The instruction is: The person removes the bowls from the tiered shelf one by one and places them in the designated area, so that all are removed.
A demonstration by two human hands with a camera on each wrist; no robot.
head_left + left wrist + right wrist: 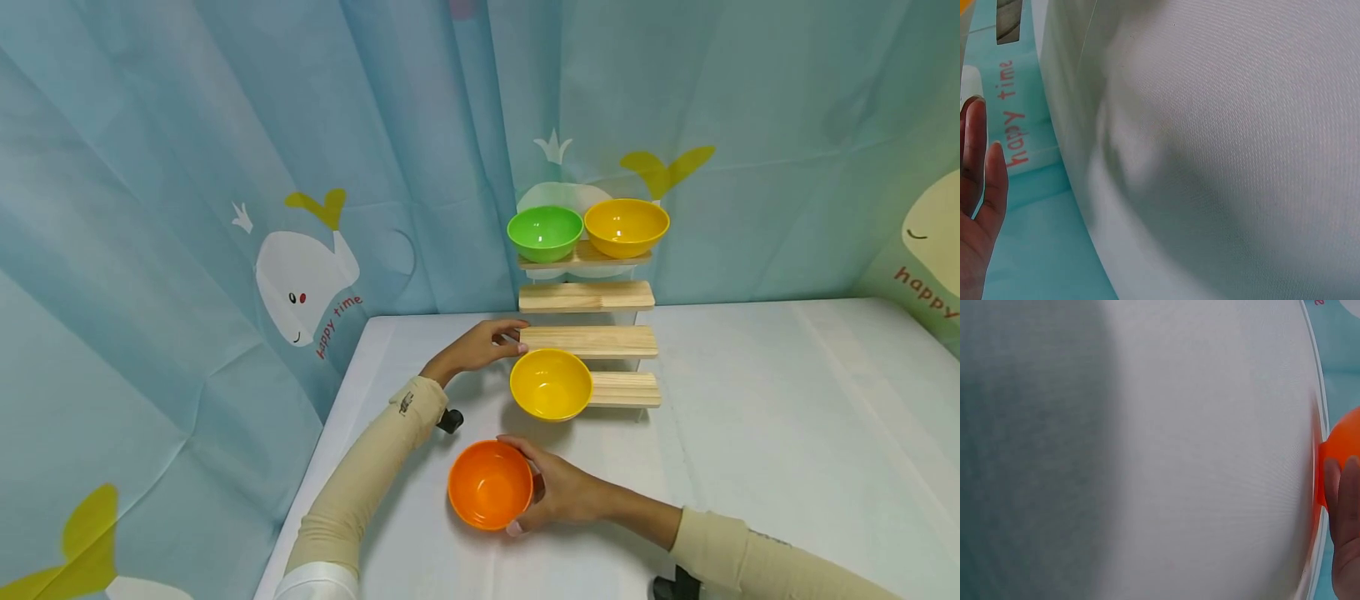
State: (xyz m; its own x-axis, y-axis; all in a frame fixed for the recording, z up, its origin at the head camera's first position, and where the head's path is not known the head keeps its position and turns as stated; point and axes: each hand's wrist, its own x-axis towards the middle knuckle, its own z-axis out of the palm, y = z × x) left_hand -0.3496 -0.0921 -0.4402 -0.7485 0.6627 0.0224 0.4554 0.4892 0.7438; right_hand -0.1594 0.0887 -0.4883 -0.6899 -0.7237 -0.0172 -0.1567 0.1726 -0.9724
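An orange bowl [491, 485] sits on the white table, and my right hand [562, 492] holds its right side with thumb and fingers spread round it. The right wrist view shows the fingers against part of the same bowl [1344, 440]. My left hand [480, 346] is at the left end of a stepped wooden rack [588, 342], its fingertips at the third tier from the top. Just below that thumb, a yellow bowl [551, 385] sits at the left of the lowest tier. In the left wrist view, that hand [979, 200] has fairly straight fingers; the fingertip contact is hard to see.
On the top tier stand a green bowl [545, 233] at left and another yellow bowl [627, 227] at right. A blue curtain [435, 167] with whale prints hangs behind the table and along its left side. The white tabletop [780, 433] extends right of the rack.
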